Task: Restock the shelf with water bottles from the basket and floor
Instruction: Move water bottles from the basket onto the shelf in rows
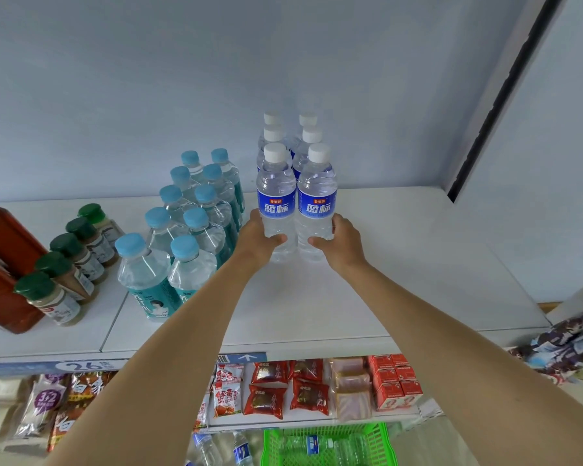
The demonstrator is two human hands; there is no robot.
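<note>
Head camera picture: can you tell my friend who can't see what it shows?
Two bare hands, left hand and right hand, each grip a blue-labelled water bottle on a white shelf. Blue-capped bottles stand beside them; a green basket sits below.

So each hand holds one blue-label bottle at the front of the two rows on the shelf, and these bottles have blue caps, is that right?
Not quite: the caps are white, as the head view shows. The left hand and right hand each hold one blue-label bottle at the front of the two rows on the shelf.
</note>
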